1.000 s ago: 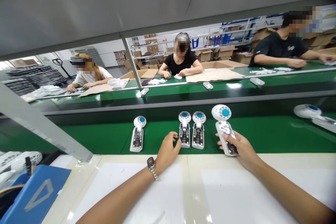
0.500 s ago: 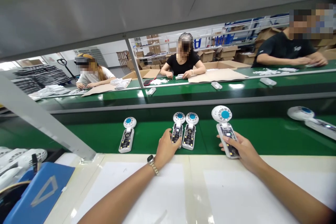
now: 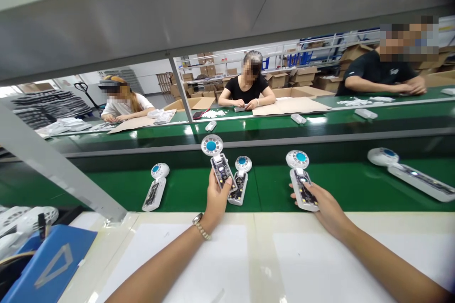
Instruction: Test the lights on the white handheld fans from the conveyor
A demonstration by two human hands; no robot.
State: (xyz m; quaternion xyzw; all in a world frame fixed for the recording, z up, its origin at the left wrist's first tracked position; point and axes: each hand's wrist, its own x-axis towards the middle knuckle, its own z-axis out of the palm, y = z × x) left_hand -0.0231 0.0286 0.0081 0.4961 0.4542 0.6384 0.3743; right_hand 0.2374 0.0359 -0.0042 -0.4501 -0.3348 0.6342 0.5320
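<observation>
My left hand (image 3: 216, 199) is closed on a white handheld fan (image 3: 221, 170) with a blue round centre and an exposed circuit board in its handle. Partly behind that fan, a second fan (image 3: 242, 164) lies on the green belt (image 3: 270, 184). My right hand (image 3: 325, 203) grips another fan (image 3: 302, 189) by its handle, thumb on the board side. Another fan (image 3: 155, 189) lies on the belt at the left, and one more (image 3: 415, 177) lies slanted at the far right.
A blue bin (image 3: 53, 260) with white fan parts stands at the lower left beside a slanted metal post (image 3: 64, 165). Across the belt sit three people (image 3: 248, 86) with small white parts. A grey shelf (image 3: 142, 14) hangs overhead.
My left hand has lifted its fan up from the belt, and the fan now tilts to the left. My right hand still holds its fan. The far-left and far-right fans appear further left.
</observation>
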